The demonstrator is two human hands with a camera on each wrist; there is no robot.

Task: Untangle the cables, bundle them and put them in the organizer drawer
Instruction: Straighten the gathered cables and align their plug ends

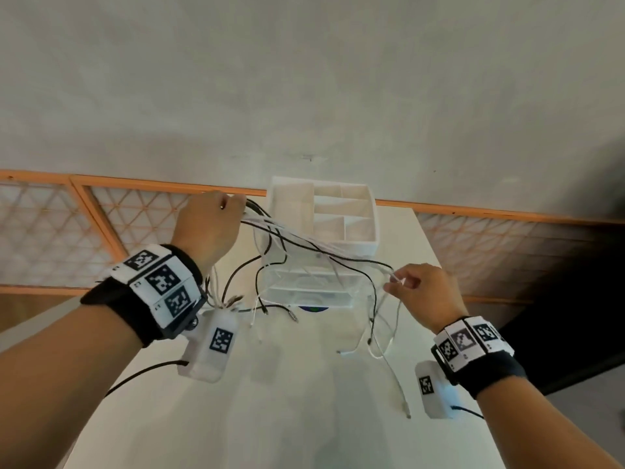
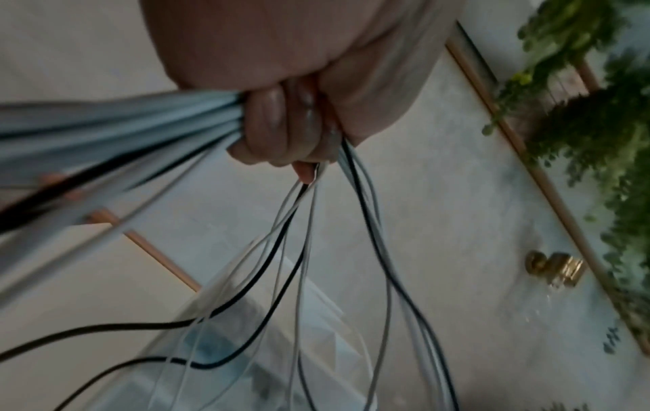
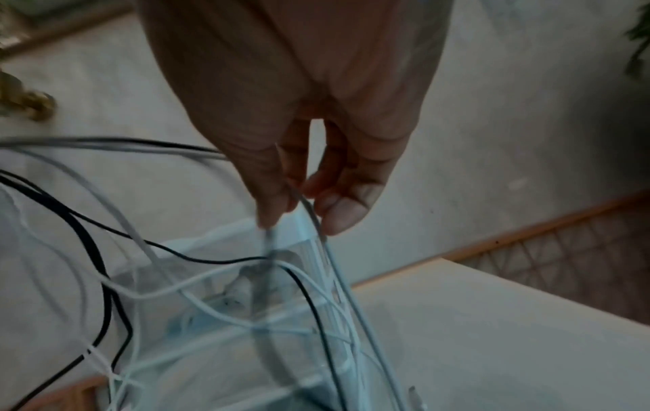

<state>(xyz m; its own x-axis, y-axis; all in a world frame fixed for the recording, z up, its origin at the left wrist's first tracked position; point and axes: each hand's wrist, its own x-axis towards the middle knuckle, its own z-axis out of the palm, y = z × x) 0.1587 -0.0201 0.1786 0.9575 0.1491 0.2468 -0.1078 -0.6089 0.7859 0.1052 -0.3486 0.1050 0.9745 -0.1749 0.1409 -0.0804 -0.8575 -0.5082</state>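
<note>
Gripping a tangle of thin black and white cables in a raised fist, the left hand holds them above the white table.

The left hand's fingers curl tightly round the bunch, whose strands fan out on both sides and hang in loops below it. The right hand, lower and well apart from the left, pinches one white strand between thumb and fingertips, its other fingers loosely bent. Between the two hands, just beyond the stretched strands, stands the white plastic organizer with clear drawers, its top tray split into compartments. Loose plug ends dangle to the tabletop under both hands.
</note>
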